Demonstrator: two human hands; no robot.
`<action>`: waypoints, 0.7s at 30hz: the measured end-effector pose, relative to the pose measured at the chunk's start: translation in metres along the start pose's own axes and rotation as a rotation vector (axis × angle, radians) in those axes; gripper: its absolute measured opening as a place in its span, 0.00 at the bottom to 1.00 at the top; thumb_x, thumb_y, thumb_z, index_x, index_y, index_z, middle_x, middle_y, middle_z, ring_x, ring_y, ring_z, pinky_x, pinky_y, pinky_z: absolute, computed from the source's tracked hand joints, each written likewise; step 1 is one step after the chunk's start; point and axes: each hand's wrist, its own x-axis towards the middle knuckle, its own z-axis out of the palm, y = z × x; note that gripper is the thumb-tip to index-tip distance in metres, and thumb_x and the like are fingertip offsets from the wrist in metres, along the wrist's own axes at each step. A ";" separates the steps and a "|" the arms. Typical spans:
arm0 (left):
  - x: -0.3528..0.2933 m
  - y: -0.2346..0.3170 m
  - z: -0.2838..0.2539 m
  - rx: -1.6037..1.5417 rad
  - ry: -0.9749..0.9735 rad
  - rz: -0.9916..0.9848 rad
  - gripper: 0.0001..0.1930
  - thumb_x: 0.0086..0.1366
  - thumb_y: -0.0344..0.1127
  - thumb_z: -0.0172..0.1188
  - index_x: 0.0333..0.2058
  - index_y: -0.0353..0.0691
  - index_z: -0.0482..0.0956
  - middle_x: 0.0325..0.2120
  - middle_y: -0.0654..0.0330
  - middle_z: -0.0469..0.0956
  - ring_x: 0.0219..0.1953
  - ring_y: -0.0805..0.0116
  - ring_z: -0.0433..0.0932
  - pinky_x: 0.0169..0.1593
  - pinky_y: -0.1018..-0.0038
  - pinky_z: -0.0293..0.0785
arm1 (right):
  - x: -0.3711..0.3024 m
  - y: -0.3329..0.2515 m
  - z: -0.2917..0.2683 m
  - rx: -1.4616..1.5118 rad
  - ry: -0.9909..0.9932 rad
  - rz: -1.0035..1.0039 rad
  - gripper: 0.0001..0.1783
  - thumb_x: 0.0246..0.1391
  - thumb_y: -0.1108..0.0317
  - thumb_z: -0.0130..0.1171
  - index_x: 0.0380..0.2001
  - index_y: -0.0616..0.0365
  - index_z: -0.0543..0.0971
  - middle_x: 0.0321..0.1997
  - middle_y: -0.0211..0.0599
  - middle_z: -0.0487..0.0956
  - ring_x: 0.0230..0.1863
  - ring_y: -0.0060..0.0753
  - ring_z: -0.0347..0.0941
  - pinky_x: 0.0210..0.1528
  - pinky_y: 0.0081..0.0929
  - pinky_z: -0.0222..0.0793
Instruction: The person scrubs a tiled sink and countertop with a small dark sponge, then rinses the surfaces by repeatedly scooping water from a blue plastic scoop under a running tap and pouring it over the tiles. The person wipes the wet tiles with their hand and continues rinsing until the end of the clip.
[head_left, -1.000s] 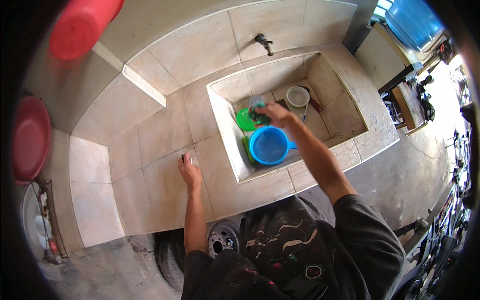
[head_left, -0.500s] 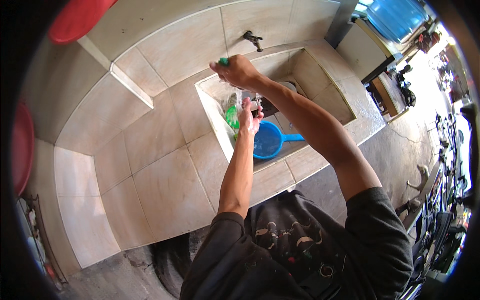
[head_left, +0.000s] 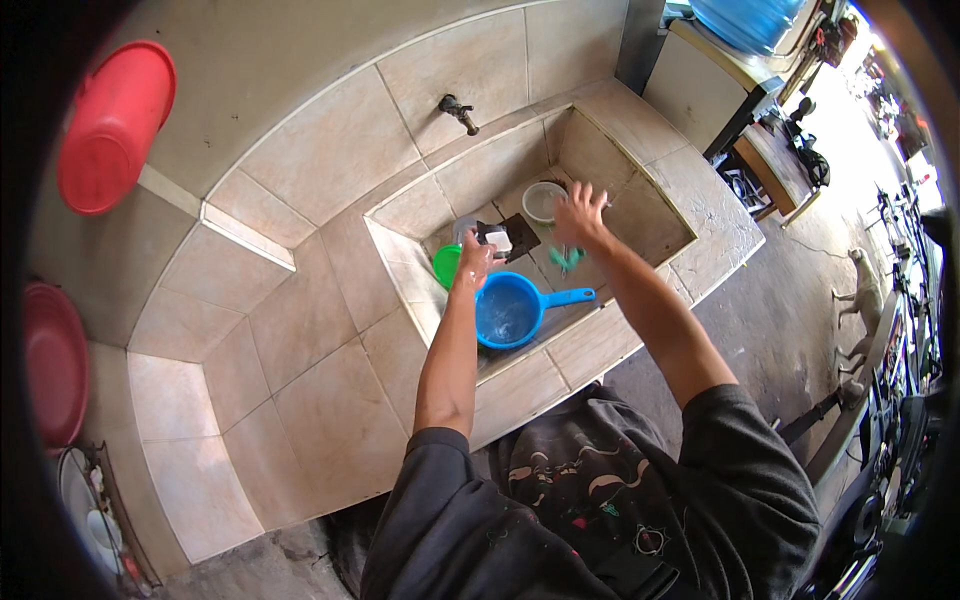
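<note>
My left hand (head_left: 476, 262) is over the near left part of the tiled sink (head_left: 615, 140), closed on a small white, block-like object (head_left: 497, 241) with dark parts. What kind of thing it is I cannot make out. Over the sink's right half, my right hand (head_left: 583, 214) has its fingers spread with nothing visible in them. A blurred green object (head_left: 566, 258) is just below it, apart from the fingers. Beside my left hand are a blue dipper (head_left: 508, 310) holding water, its handle toward the right, and a bright green bowl (head_left: 447, 266). A white round container (head_left: 544, 202) sits near my right fingertips.
Above the sink, a metal tap (head_left: 459, 114) sticks out of the wall. A tiled counter (head_left: 320, 370) runs to the left, near a red bucket (head_left: 118, 125) and a pink basin (head_left: 52, 365). At the far right, a dog (head_left: 862, 300) stands on the floor beside piled items.
My right hand has moved right and down from near the tap, and the green object it held is now below it. My left hand has shifted slightly left and down with the white object.
</note>
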 end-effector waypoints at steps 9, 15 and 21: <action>0.020 -0.007 0.096 0.524 -0.028 -0.229 0.38 0.53 0.47 0.62 0.56 0.35 0.55 0.56 0.45 0.60 0.55 0.54 0.63 0.54 0.53 0.61 | -0.059 -0.015 0.110 0.348 -0.556 -0.425 0.47 0.26 0.23 0.57 0.32 0.61 0.80 0.34 0.43 0.79 0.41 0.44 0.75 0.42 0.36 0.71; -0.037 -0.006 0.020 0.415 0.327 0.122 0.12 0.61 0.34 0.51 0.42 0.36 0.72 0.29 0.52 0.77 0.23 0.65 0.78 0.22 0.74 0.74 | -0.036 0.027 0.069 0.379 -0.541 -0.431 0.44 0.26 0.26 0.59 0.34 0.58 0.80 0.37 0.47 0.79 0.42 0.49 0.75 0.43 0.41 0.71; -0.128 -0.021 -0.046 0.394 0.931 -0.119 0.18 0.64 0.45 0.47 0.25 0.38 0.77 0.12 0.60 0.72 0.13 0.72 0.73 0.13 0.77 0.63 | -0.023 0.083 -0.029 0.214 -0.361 -0.483 0.27 0.35 0.47 0.66 0.35 0.57 0.79 0.39 0.48 0.78 0.43 0.50 0.74 0.43 0.41 0.70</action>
